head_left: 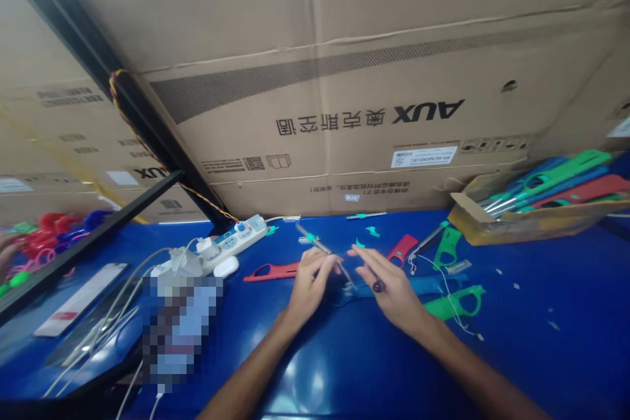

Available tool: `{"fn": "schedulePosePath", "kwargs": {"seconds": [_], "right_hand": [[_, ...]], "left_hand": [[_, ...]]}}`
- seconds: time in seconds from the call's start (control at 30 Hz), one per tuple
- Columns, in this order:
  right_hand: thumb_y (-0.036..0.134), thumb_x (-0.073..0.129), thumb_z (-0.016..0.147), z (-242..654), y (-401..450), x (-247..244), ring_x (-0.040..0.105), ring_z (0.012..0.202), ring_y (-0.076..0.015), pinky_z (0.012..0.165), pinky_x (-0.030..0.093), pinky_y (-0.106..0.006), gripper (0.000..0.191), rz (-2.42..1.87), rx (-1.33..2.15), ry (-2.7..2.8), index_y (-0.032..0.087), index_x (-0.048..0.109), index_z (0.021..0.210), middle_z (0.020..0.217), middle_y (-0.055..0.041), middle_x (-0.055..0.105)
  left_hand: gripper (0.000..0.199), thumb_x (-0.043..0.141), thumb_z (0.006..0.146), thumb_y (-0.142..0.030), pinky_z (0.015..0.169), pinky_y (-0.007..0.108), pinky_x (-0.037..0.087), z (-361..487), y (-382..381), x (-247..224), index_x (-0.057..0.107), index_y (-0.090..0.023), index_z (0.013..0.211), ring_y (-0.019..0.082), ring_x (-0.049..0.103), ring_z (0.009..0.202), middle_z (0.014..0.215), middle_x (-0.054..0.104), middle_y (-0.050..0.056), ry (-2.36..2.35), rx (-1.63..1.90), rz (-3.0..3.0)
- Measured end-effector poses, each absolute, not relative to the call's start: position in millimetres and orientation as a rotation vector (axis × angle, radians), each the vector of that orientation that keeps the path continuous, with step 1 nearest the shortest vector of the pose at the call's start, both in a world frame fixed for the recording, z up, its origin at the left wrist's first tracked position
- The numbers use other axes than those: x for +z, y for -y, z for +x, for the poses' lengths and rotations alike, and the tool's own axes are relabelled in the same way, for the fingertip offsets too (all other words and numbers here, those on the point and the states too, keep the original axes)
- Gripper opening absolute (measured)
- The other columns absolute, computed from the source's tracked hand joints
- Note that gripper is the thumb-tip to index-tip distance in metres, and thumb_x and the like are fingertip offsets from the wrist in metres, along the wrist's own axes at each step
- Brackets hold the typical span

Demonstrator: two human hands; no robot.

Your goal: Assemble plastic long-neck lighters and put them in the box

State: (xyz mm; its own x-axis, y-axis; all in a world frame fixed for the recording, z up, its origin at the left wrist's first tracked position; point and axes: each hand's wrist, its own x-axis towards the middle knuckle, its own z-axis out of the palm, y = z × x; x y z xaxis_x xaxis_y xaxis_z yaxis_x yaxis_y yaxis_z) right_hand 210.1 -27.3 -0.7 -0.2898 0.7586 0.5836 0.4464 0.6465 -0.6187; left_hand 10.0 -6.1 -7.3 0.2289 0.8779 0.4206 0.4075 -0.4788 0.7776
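Pinching a slim metal rod (322, 247) near the middle of the frame, the left hand (306, 282) has its thumb and fingertips closed narrowly on the lower end; the rod slants up toward the upper left and bears a small green clip (310, 237). Motion blur hides its finer detail. The right hand (394, 292) faces it from just right of centre, fingers stretched out and parted, a dark ring (378, 286) on one of them; nothing shows in its grasp, though blur leaves light contact uncertain. Both forearms rise from the bottom edge and converge, wrists low over the blue table (315, 367).

Below and between the hands lies a blue handle piece (364, 290), reaching right beneath the right hand. Around them, loose parts appear unassembled: a red handle (270, 272) just left of the left hand, another red shell (403, 249) and a green shell (447, 249) right of centre, a green handle (455, 304) beside the right wrist, and a second rod (367, 216) near the cardboard. At the right edge, an open carton (531, 230) holds several coloured handles (566, 174), some apparently fitted with silver tubes; these look further along, judging by the tubes, while the rod in hand seems unfitted to any handle.
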Motion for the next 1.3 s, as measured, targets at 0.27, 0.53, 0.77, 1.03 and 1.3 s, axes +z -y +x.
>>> {"fn": "schedulePosePath", "kwargs": {"seconds": [0.27, 0.53, 0.77, 1.03, 1.3], "right_hand": [[0.023, 0.049, 0.099, 204, 24, -22, 0.065, 0.118, -0.0233, 0.100, 0.056, -0.041, 0.038, -0.993, 0.545, 1.983, 0.028, 0.062, 0.134, 0.128, -0.0079, 0.069], [0.011, 0.043, 0.096, 212, 17, -15, 0.068, 0.107, -0.0200, 0.092, 0.056, -0.035, 0.034, -0.992, 0.617, 2.041, 0.022, 0.067, 0.117, 0.115, -0.0080, 0.072], [0.022, 0.049, 0.098, 238, 7, -11, 0.070, 0.103, -0.0235, 0.089, 0.054, -0.038, 0.031, -1.175, 0.544, 2.207, 0.025, 0.070, 0.120, 0.116, -0.0078, 0.074], [0.047, 0.070, 0.087, 255, 8, 1, 0.069, 0.081, -0.0242, 0.068, 0.047, -0.030, 0.034, -1.432, 0.719, 2.513, 0.025, 0.073, 0.112, 0.084, -0.0032, 0.074], [0.044, 0.058, 0.095, 269, 0, 1, 0.069, 0.096, -0.0306, 0.080, 0.048, -0.037, 0.031, -1.674, 0.499, 2.428, 0.024, 0.071, 0.114, 0.102, -0.0101, 0.075]], "left_hand": [[0.039, 0.036, 0.108, -0.034, 0.088, 0.035, 0.041, 16, 5, -21, 0.063, -0.020, 0.082, 0.018, 0.056, 0.083, 0.084, 0.066, 0.002, -1.088, 0.939, 2.270], [0.038, 0.047, 0.103, -0.022, 0.110, 0.044, 0.036, -11, -16, -31, 0.050, -0.022, 0.141, 0.025, 0.044, 0.133, 0.144, 0.051, 0.010, -1.127, 0.806, 2.604], [0.025, 0.053, 0.101, -0.034, 0.113, 0.047, 0.032, -24, -27, -36, 0.072, -0.027, 0.117, 0.025, 0.047, 0.130, 0.133, 0.063, 0.006, -1.107, 0.631, 2.684], [0.025, 0.049, 0.103, -0.034, 0.110, 0.044, 0.033, -30, -32, -36, 0.071, -0.025, 0.111, 0.021, 0.057, 0.118, 0.120, 0.070, 0.004, -1.034, 0.686, 2.672], [0.025, 0.045, 0.106, -0.031, 0.093, 0.036, 0.043, -36, -27, -17, 0.065, -0.021, 0.118, 0.019, 0.063, 0.100, 0.110, 0.073, 0.006, -0.993, 0.934, 2.641]]}}
